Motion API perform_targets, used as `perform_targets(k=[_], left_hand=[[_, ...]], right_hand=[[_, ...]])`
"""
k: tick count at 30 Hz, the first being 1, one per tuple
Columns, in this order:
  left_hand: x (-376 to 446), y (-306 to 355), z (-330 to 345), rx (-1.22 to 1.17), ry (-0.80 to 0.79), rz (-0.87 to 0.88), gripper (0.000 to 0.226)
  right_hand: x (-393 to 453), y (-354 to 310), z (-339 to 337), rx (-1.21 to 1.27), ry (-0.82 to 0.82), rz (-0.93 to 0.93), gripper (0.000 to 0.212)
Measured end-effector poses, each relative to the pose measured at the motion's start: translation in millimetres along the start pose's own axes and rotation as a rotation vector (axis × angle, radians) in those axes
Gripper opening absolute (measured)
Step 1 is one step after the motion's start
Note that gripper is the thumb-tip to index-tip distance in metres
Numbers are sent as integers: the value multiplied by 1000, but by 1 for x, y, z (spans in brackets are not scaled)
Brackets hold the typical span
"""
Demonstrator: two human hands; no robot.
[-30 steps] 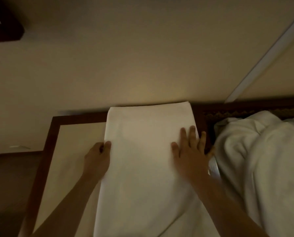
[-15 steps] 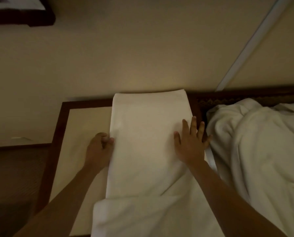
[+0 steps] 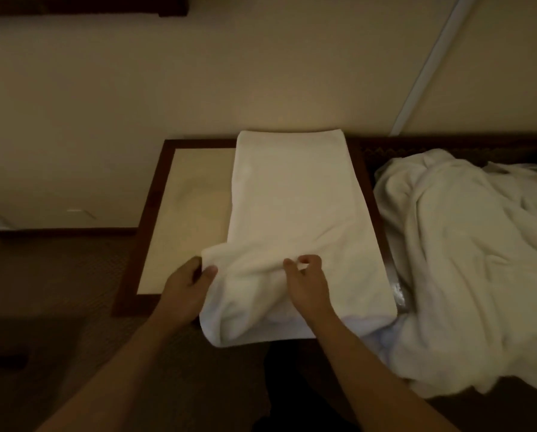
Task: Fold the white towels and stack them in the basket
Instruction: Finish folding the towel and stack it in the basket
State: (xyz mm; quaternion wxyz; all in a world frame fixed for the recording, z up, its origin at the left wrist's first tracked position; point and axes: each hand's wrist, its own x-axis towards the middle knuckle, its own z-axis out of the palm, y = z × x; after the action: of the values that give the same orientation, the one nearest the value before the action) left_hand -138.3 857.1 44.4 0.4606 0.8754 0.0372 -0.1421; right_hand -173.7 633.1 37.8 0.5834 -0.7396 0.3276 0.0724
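Only one view here, the head camera, and it's pretty dim. No brand, label or writing readable anywhere, the towels look plain white.

Count: one long folded towel (image 3: 295, 213) laid out lengthwise on a table (image 3: 186, 207) with a dark wood frame and a pale top, its far end reaching the wall side of the table. One big rumpled pile of white towels (image 3: 466, 260) just to the right of it, can't tell how many are in that heap. Two bare hands, both at the near end of the folded towel.

The left hand (image 3: 186, 288) is closed on the near left corner of the towel, thumb on top of the cloth and fingers under it, so that corner is lifted and curled up off the table. The right hand (image 3: 306, 280) is pinching a ridge of the cloth near the middle of the near end, fingertips bunched on the fabric. Between the two hands the cloth is bunched and wrinkled, while the far part lies flat. The near edge hangs a bit over the front of the table, toward the person.
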Motion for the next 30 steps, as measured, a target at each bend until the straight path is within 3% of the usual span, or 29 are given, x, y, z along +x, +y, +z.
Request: perform_targets(k=[3,6,9,10,12,13,16,18,21,24,27,30], left_hand=[[-47,39,18,4,14,232,12],[-96,77,45,176,-192,497,20],[-145,93,68,226,-433,703,21],[-151,85,74,210,-510,706,17],[-150,61,84,112,-591,613,17],[-147,43,90,18,-549,521,15],[-125,-11,100,-254,-115,66,19],[-102,-36,95,-329,132,-256,14],[-66,-54,86,-612,106,-583,40],[-51,-60,88,-716,37,-676,36],[-48,-55,92,-723,25,-604,39],[-48,-52,95,-857,28,-578,43]], right_hand=[[-26,-14,-13,200,-169,176,52],[-39,-20,-39,319,-284,279,50],[-55,-1,-78,332,-99,115,8],[-60,11,-91,331,5,71,8],[-73,34,-117,332,146,42,12],[-76,47,-128,329,170,68,14],[-64,87,-138,237,146,204,19],[-50,103,-135,180,100,194,13],[-42,100,-128,275,101,106,9],[-37,98,-132,323,121,13,15],[-35,104,-139,488,105,42,14],[-29,111,-143,412,123,100,11]])
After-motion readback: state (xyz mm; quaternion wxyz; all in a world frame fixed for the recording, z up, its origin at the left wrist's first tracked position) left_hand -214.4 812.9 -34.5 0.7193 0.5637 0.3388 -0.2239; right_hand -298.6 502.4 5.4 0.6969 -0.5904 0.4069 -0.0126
